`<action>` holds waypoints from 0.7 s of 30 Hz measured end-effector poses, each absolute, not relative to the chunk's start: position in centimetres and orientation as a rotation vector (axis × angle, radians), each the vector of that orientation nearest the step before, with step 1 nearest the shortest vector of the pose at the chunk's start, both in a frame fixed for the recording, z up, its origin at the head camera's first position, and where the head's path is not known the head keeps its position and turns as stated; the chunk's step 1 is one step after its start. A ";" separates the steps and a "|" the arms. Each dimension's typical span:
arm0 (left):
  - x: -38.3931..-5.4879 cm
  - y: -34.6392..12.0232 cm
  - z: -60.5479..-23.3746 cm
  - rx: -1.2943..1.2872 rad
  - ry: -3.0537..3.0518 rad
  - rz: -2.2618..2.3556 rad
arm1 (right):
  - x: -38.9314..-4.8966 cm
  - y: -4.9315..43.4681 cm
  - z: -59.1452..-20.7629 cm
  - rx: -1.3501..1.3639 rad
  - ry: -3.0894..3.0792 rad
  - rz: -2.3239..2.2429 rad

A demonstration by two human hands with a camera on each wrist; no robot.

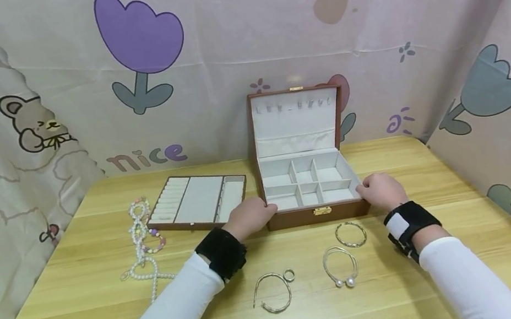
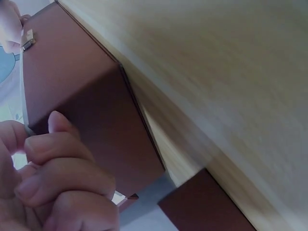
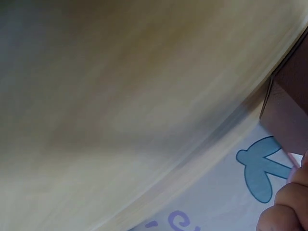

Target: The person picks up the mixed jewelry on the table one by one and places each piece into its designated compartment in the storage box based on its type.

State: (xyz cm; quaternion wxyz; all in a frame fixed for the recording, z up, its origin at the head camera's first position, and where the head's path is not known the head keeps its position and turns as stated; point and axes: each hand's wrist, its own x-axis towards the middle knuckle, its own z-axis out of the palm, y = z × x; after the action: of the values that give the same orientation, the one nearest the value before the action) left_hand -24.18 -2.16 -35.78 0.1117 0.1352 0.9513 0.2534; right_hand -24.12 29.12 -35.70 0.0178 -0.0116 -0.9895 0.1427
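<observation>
A brown jewelry box stands with its lid raised, showing a pale lining and several compartments. My left hand pinches the wall at the box's front left corner. In the left wrist view, its thumb and curled fingers meet at the upper rim. At the front right corner, my right hand grips the opposite wall; the right wrist view catches only part of its curled fingers. Left of the box lies a brown-edged tray with ring rolls, close to my left hand.
In front of the box lie a twisted bangle, a pearl-ended bracelet, an open bangle and a small ring. A pearl necklace and a beaded bracelet lie at the left. A printed curtain hangs behind the table.
</observation>
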 end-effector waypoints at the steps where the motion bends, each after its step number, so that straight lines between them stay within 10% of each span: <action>1: -24.2 -2.3 -35.7 0.389 2.798 0.742 | -24.0 29.0 -35.7 -0.033 -3.074 0.446; 21: -24.2 -4.5 -35.6 0.339 2.819 0.689 | -22.6 27.2 -35.8 0.036 -3.110 0.492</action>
State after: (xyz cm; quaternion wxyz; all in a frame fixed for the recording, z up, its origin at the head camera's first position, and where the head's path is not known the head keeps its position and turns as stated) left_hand -24.16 -4.51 -35.59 0.1098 0.1153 0.9590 0.2345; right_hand -22.56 27.18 -35.84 -0.0036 0.0115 -0.9877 0.1561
